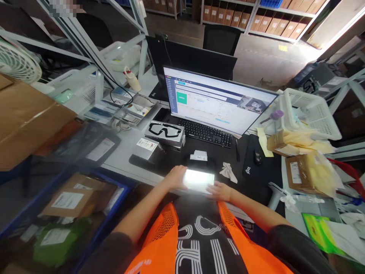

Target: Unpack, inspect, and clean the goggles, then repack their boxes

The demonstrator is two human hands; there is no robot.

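Note:
Both hands grip a small white, brightly lit flat box (199, 180) at the desk's front edge. My left hand (175, 177) clasps its left end with fingers curled round it. My right hand (221, 191) closes on its lower right corner. Just beyond the box lie a small white label (199, 155) and a crumpled white paper (228, 172). A black keyboard (207, 133) sits in front of a lit monitor (216, 99).
A goggles box (165, 132) and a grey labelled box (147, 148) sit left of the keyboard. Mouse (258, 156) on a black pad to the right, with white baskets (312, 110) and parcels (306, 173) beyond. A blue crate of parcels (76, 198) stands lower left, cardboard (25, 118) above it.

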